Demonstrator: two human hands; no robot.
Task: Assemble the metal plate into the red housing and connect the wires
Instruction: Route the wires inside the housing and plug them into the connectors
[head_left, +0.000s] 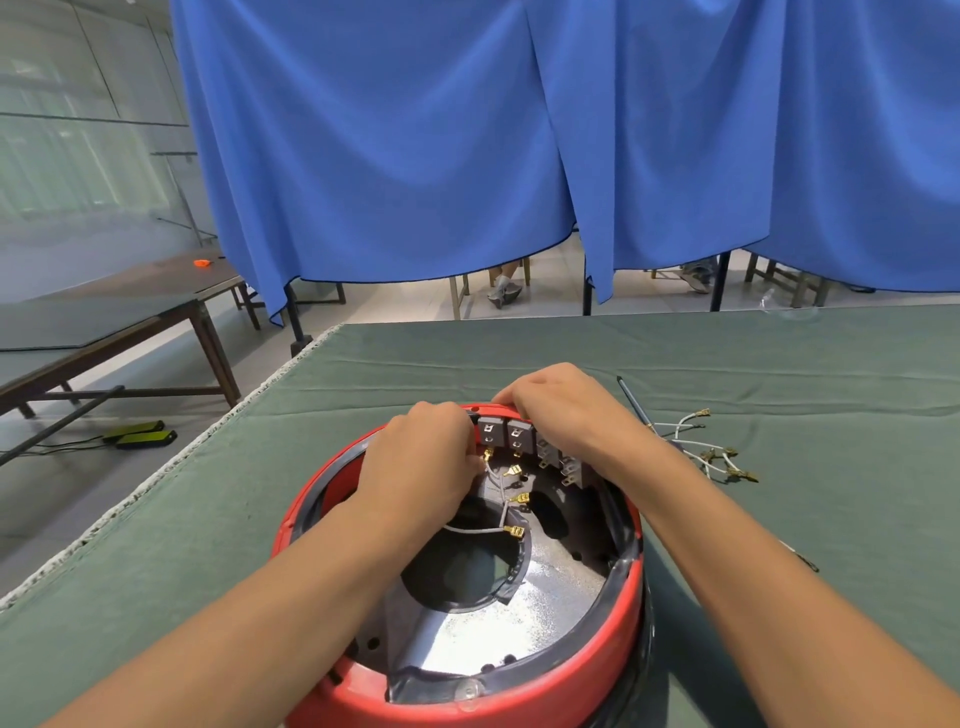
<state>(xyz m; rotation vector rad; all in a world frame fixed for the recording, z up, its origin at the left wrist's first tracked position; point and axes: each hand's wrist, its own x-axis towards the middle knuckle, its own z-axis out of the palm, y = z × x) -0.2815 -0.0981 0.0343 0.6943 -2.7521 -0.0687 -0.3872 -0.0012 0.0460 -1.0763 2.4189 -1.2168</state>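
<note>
Blue curtains (415, 145) are hung behind a table covered with green cloth (467, 353). On the cloth, close to the near edge, a red housing (519, 680) is seen, and a shiny metal plate (550, 587) is laid inside it. At the far side of the housing, a row of grey blocks (506, 434) is fixed. A small gold wire end (487, 456) is pinched by the left hand (421, 462), just under the blocks. The far rim is gripped by the curled right hand (561, 410). More white wires (701, 447) and a thin rod (636, 405) are left on the cloth to the right.
</note>
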